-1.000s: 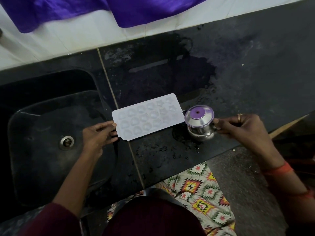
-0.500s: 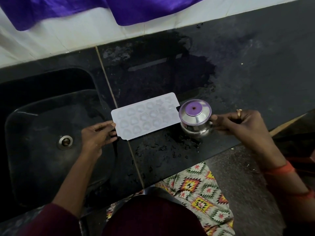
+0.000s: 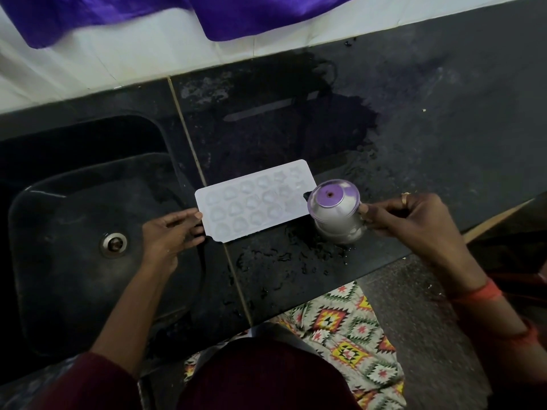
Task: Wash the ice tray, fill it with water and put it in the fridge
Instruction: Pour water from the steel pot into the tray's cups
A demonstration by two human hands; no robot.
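Note:
A white ice tray (image 3: 254, 201) with several round cells lies flat on the wet black counter (image 3: 429, 137), just right of the sink. My left hand (image 3: 170, 232) holds its left short edge, fingers curled on the rim. A small steel mug (image 3: 336, 213) filled with water that reflects purple is lifted and held at the tray's right end. My right hand (image 3: 411, 220) grips the mug by its handle side.
A black sink (image 3: 74, 261) with a round steel drain (image 3: 113, 244) lies at the left. Water is spilled over the counter around the tray. Purple cloth (image 3: 236, 16) hangs over the white tiled wall behind. A patterned mat (image 3: 340, 327) covers the floor below.
My right hand has moved the steel mug left, from the counter beside the tray up to the tray's right end. My left hand stays on the tray's left edge.

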